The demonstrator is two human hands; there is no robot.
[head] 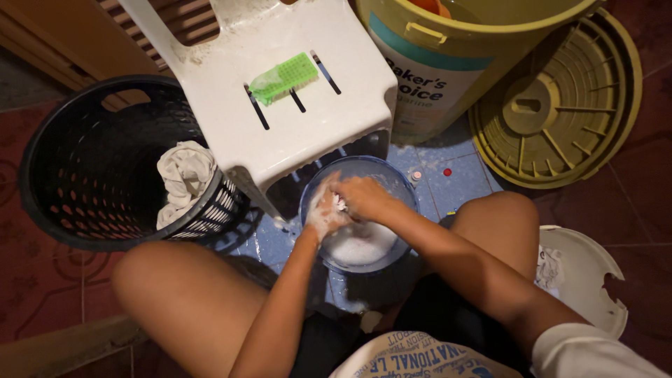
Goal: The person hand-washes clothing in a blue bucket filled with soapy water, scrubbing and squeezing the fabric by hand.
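Note:
Both my hands are together over a round blue basin (402, 183) of white soapy water on the floor between my knees. My left hand (322, 210) is covered in suds and closed on a small piece of white cloth (340, 204). My right hand (364, 197) grips the same cloth from the right, knuckles up. The cloth is mostly hidden between the hands.
A white plastic stool (231, 77) stands just beyond the basin with a green scrub brush (283, 78) on top. A black laundry basket (84, 161) with a white garment (183, 175) sits left. A yellow bucket (448, 63) and its lid (560, 105) are at right, a broken white basin (588, 280) lower right.

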